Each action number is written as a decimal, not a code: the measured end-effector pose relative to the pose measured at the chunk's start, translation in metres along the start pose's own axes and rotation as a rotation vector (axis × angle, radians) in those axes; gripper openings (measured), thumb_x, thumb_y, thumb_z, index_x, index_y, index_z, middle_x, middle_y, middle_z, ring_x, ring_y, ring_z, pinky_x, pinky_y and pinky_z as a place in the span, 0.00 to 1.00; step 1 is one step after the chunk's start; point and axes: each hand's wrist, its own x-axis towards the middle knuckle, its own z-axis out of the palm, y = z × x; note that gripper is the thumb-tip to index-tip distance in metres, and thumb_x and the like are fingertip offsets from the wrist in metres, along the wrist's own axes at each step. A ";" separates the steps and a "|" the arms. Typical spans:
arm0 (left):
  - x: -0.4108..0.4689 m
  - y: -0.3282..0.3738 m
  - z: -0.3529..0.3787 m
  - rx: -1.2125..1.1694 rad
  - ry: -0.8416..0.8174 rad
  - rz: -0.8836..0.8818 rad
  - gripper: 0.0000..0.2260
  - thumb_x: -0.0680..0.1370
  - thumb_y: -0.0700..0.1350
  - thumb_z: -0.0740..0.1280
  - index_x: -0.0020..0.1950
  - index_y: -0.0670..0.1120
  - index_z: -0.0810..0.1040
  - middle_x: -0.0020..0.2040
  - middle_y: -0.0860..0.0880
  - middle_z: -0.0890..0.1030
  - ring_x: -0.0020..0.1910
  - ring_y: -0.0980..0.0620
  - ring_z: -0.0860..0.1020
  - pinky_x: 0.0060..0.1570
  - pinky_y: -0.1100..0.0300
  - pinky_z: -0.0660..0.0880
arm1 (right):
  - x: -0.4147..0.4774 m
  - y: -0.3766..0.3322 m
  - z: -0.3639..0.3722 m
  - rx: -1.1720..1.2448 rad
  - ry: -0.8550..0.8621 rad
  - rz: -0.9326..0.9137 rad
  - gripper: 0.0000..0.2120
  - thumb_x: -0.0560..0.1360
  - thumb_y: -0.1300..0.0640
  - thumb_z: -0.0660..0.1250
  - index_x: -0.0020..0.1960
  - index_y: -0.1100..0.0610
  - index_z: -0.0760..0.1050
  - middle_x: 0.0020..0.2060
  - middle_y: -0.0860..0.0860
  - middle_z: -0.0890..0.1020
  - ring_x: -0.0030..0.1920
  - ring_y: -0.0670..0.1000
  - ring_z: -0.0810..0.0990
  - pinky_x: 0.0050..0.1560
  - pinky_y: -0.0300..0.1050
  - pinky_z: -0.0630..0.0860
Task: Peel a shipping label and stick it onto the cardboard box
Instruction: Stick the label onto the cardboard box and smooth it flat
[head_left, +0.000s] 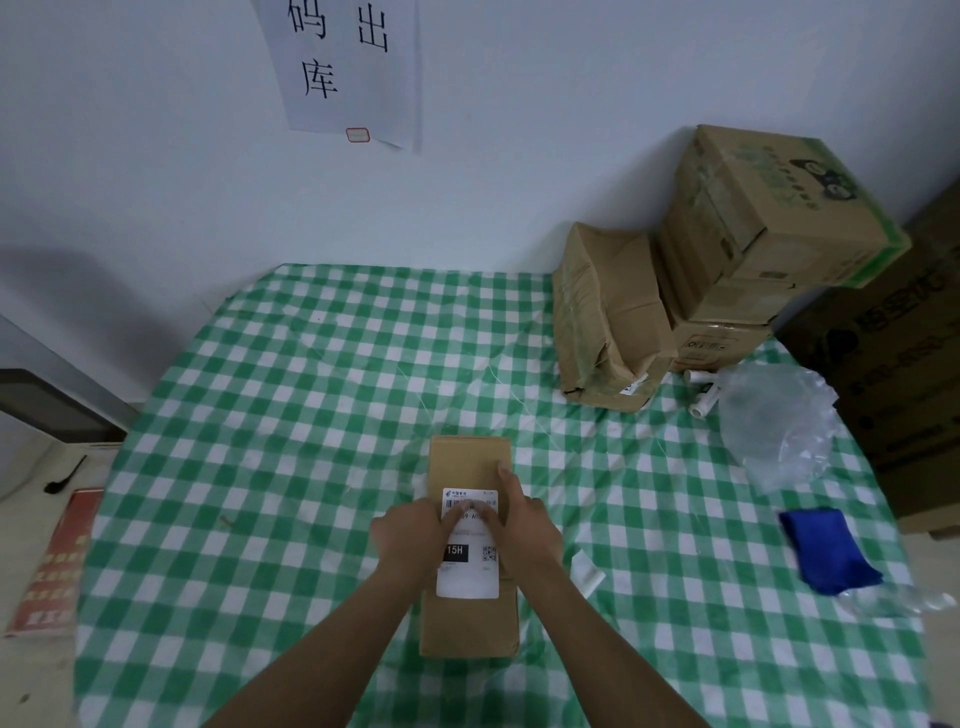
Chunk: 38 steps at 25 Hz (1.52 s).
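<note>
A long brown cardboard box (470, 457) lies lengthwise on the green-and-white checked tablecloth (291, 395), near the front middle. A white shipping label (467, 577) with a barcode, a black "15H" block and a QR code lies flat on the box's top. My left hand (410, 535) rests on the label's left side with fingers spread and pressing down near the barcode. My right hand (524, 530) presses the label's right edge, fingers flat and apart. Neither hand grips anything. The hands hide the label's middle.
A strip of white backing paper (587, 571) lies just right of the box. Stacked cardboard boxes (748, 249) and a crumpled one (608, 322) stand at the back right. Clear plastic wrap (774, 421), a white tube (701, 400) and a blue cloth (826, 551) lie at the right.
</note>
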 end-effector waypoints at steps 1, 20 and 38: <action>0.000 0.002 -0.002 0.003 0.000 -0.001 0.27 0.76 0.70 0.47 0.32 0.51 0.66 0.29 0.54 0.70 0.33 0.53 0.75 0.39 0.59 0.71 | 0.001 -0.002 -0.001 -0.027 0.015 -0.005 0.32 0.76 0.33 0.54 0.76 0.38 0.49 0.56 0.55 0.77 0.56 0.54 0.77 0.53 0.51 0.77; 0.001 0.009 -0.001 -0.068 -0.021 -0.114 0.31 0.79 0.66 0.43 0.27 0.49 0.66 0.26 0.52 0.69 0.31 0.52 0.74 0.37 0.59 0.69 | 0.009 -0.013 0.025 -0.201 0.157 0.012 0.27 0.82 0.52 0.52 0.78 0.46 0.46 0.54 0.53 0.80 0.60 0.53 0.74 0.42 0.47 0.74; -0.007 0.000 0.010 -0.121 -0.043 -0.101 0.29 0.80 0.65 0.42 0.38 0.49 0.73 0.32 0.51 0.76 0.36 0.51 0.79 0.38 0.59 0.70 | 0.002 -0.007 0.014 -0.174 0.184 -0.054 0.26 0.81 0.42 0.49 0.78 0.44 0.48 0.47 0.52 0.82 0.45 0.52 0.80 0.37 0.44 0.70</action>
